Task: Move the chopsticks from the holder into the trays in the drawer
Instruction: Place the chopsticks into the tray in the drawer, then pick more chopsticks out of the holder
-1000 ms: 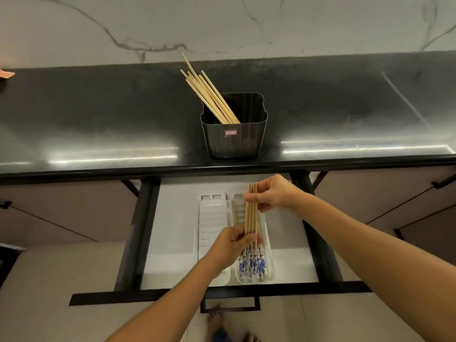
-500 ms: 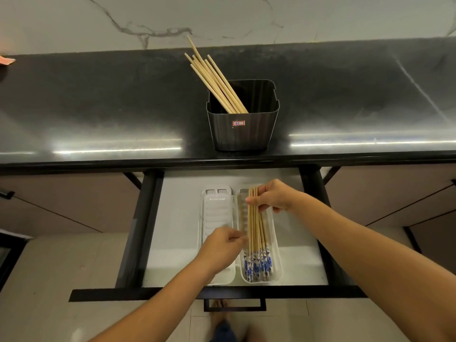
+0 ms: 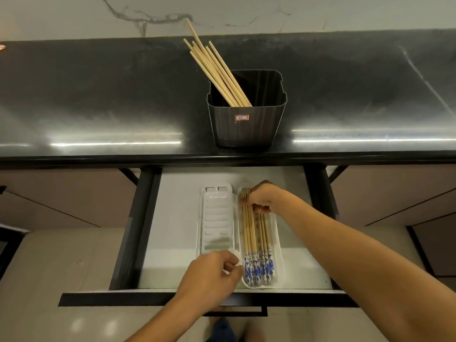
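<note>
Nearest the camera, the left hand (image 3: 212, 275) hovers over the near end of the right tray (image 3: 278, 267), at that tray's near-left corner, its fingers curled loosely inward with the fingertips close together and gripping nothing that can be seen. The right tray lies in the open drawer (image 3: 172, 218), a white plastic trough running away from the camera, and in it lie the bundled chopsticks (image 3: 249, 233), side by side along its length, their blue-and-white patterned ends toward the near end. Touching the right tray's left side is the left tray (image 3: 214, 218), slotted and bare of chopsticks. At the far end of the right tray the right hand (image 3: 264, 198) rests over the plain wooden tips, thumb and fingers pinched around the leftmost sticks of the bundle, pressing them toward the tray's left wall. Beyond the right tray and above it, on the black countertop (image 3: 98, 99), stands the dark holder (image 3: 246, 124), with the remaining chopsticks (image 3: 214, 67) leaning out of it toward the far left.
</note>
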